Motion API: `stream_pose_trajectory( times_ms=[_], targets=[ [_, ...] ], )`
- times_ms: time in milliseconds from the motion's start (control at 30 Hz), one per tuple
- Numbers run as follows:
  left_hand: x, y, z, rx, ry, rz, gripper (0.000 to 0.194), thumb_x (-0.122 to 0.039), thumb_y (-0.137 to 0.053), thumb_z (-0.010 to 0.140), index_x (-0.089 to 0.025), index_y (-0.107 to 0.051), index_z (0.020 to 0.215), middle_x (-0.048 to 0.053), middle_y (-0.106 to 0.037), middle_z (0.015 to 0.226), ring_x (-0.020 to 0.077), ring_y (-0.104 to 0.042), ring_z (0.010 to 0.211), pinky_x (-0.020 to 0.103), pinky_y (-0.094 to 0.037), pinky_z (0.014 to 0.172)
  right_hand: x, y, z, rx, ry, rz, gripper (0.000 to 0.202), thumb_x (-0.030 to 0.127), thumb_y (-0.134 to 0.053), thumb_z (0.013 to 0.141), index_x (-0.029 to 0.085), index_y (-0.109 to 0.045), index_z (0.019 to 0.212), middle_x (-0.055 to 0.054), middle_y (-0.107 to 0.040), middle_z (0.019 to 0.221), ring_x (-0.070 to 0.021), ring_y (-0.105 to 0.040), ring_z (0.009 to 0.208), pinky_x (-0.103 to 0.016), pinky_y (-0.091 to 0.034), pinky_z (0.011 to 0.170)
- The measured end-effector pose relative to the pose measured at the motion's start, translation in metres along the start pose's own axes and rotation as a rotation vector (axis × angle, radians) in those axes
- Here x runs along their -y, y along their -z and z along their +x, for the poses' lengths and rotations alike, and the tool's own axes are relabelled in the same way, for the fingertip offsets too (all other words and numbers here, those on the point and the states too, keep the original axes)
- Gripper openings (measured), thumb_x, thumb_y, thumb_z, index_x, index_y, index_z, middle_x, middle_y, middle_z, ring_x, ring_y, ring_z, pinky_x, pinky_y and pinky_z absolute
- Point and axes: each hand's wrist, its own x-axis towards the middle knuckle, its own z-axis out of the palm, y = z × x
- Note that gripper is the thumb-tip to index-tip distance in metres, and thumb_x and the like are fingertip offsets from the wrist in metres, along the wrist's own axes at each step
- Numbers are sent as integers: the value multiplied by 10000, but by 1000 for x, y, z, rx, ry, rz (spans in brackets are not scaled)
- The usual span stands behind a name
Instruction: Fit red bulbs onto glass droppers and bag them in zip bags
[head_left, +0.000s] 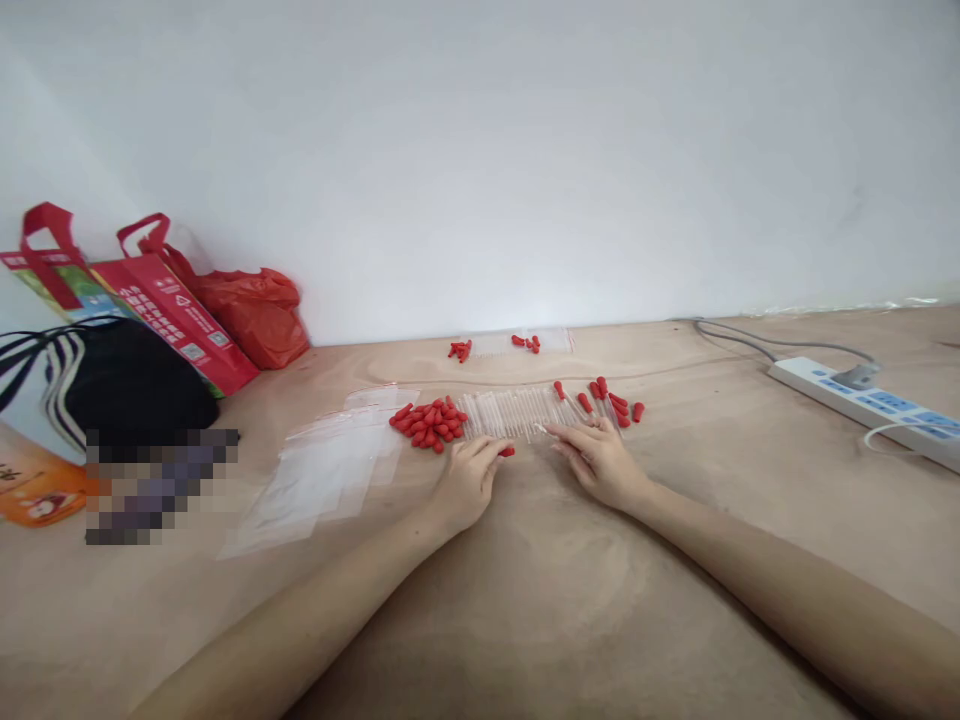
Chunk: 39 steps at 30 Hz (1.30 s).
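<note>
A row of clear plastic tubes (510, 412) lies across the wooden table (540, 600). A heap of small red rubber caps (429, 422) sits at its left end, and a few capped tubes (611, 400) lie at its right end. My left hand (469, 478) rests just before the tubes, its fingertips pinching one red cap (507, 452). My right hand (596, 458) lies flat by the right part of the row, fingers spread, touching the tubes.
Clear zip bags (330, 470) are spread to the left. Red and black shopping bags (150, 340) stand at the far left by the wall. More red caps (495, 346) lie further back. A white power strip (870, 405) with its cable is at the right.
</note>
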Motion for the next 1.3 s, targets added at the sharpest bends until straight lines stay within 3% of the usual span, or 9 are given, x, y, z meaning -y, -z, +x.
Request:
stream_pose_trajectory(
  times_ms=[233, 600, 867, 1300],
  targets=[
    [1, 4, 0, 24, 14, -21, 200, -121, -380, 848, -169, -556, 930, 52, -609, 910, 176, -551, 856, 306, -409, 730, 16, -4, 3, 50, 97, -45, 271, 201, -360, 860, 218, -547, 1056, -23, -632, 748, -134, -542, 650, -330, -320, 729],
    [2, 2, 0, -47, 7, -49, 159, -225, -419, 858, -165, -563, 886, 37, -619, 817, 162, -562, 776, 298, -399, 704, 18, -9, 3, 42, 164, -43, 228, 209, -396, 852, 185, -583, 981, -13, -604, 698, -119, -517, 626, -314, -301, 735],
    [-1, 5, -1, -45, -52, 14, 202, -283, -417, 868, -177, -573, 794, 14, -633, 739, 146, -557, 721, 308, -333, 714, 11, -6, 4, 60, 268, -16, 283, 154, -405, 831, 220, -574, 1048, 7, -583, 689, -105, -502, 622, -301, -289, 710],
    [-3, 2, -5, 17, -178, 123, 206, -240, -368, 879, -172, -532, 775, 14, -615, 756, 142, -517, 728, 330, -273, 782, 20, -6, 7, 28, 337, -55, 244, 130, -366, 821, 149, -609, 810, -7, -542, 600, -108, -414, 535, -285, -238, 634]
  ],
)
